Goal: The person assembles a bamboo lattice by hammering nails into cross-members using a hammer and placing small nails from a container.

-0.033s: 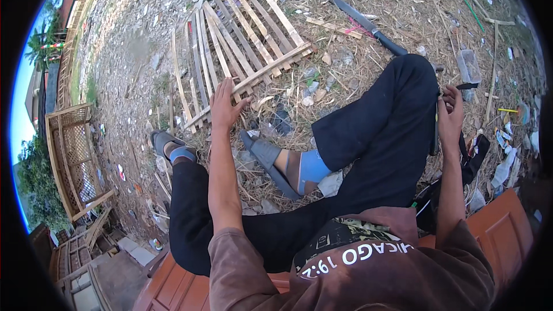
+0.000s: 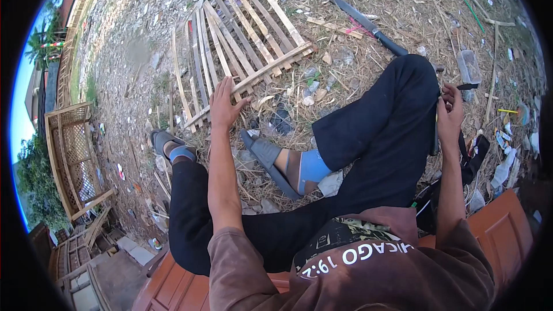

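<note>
My left hand (image 2: pixel 226 103) lies with fingers stretched on the near crossbar of a wooden slat panel (image 2: pixel 253 33), whose pale and grey slats fan away over the ground. My right hand (image 2: pixel 451 109) is beside my bent right knee, its fingers curled together. What they hold, if anything, is too small to make out. A short black strip-like object (image 2: pixel 468 86) shows just past those fingers. Partly hidden between knee and hand, a dark handle (image 2: pixel 434 144) runs downward. Beyond the knee lies a large knife (image 2: pixel 352 14) with a grey blade, black handle and pink string near it.
I sit on a reddish-brown panelled board (image 2: pixel 498 224). A clear plastic container (image 2: pixel 469 67) lies at the right among scraps and dry straw. A lattice-filled wooden frame (image 2: pixel 74 158) stands at the left. My sandalled feet rest near the slat panel.
</note>
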Motion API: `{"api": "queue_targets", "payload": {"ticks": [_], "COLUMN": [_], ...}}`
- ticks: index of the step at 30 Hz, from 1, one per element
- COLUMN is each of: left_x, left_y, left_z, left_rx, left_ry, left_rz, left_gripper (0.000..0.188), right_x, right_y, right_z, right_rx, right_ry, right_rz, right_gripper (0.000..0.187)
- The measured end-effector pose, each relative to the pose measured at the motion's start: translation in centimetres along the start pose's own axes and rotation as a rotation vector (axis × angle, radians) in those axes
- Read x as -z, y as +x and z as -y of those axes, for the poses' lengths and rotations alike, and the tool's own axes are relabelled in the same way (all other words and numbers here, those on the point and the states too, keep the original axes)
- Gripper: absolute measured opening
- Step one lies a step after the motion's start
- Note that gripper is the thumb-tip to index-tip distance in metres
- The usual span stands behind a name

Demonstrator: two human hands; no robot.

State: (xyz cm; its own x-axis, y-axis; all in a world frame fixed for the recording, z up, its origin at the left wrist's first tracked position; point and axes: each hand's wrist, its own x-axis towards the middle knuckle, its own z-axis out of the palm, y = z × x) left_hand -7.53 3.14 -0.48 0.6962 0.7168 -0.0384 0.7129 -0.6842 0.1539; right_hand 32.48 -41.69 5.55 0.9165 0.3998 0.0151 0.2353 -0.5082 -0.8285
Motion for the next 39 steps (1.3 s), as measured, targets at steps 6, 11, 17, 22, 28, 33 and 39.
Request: {"api": "queue_targets", "payload": {"ticks": [6,11,17,22,28,33,39], "left_x": [0.4,0.6,0.3,0.8,-1.2,-0.9,-0.7], "left_y": [0.9,2.6,3.8,4.5,2.6,2.0,0.3], "left_z": [-1.7,-5.0,-3.8,-6.7,-6.4,-8.1,-7.4], "left_rx": [0.015,-0.102,-0.156,-0.142,-0.103,-0.117,-0.121], "left_ry": [0.015,0.012,-0.026,0.024,0.021,0.013,0.015], "left_rz": [0.017,0.062,0.053,0.093,-0.047,-0.023,-0.073], "left_gripper": [0.091,0.085,0.08,0.087,0.072,0.069,0.062], "right_x": [-0.9,-3.2,-4.1,-2.7,3.5,13.4,12.4], "right_y": [-0.4,-2.8,-2.5,-2.2,5.2,16.7,21.4], "right_z": [2.1,4.2,5.3,4.5,-0.1,-7.6,-11.8], "right_rx": [0.126,0.234,0.26,0.262,0.235,0.102,-0.208], "right_ry": [-0.111,-0.301,-0.269,-0.247,-0.24,-0.593,-0.989], "right_rz": [0.023,-0.04,-0.034,-0.047,-0.042,-0.066,0.289], "right_gripper": [0.036,0.042,0.044,0.044,0.031,0.031,0.026]}}
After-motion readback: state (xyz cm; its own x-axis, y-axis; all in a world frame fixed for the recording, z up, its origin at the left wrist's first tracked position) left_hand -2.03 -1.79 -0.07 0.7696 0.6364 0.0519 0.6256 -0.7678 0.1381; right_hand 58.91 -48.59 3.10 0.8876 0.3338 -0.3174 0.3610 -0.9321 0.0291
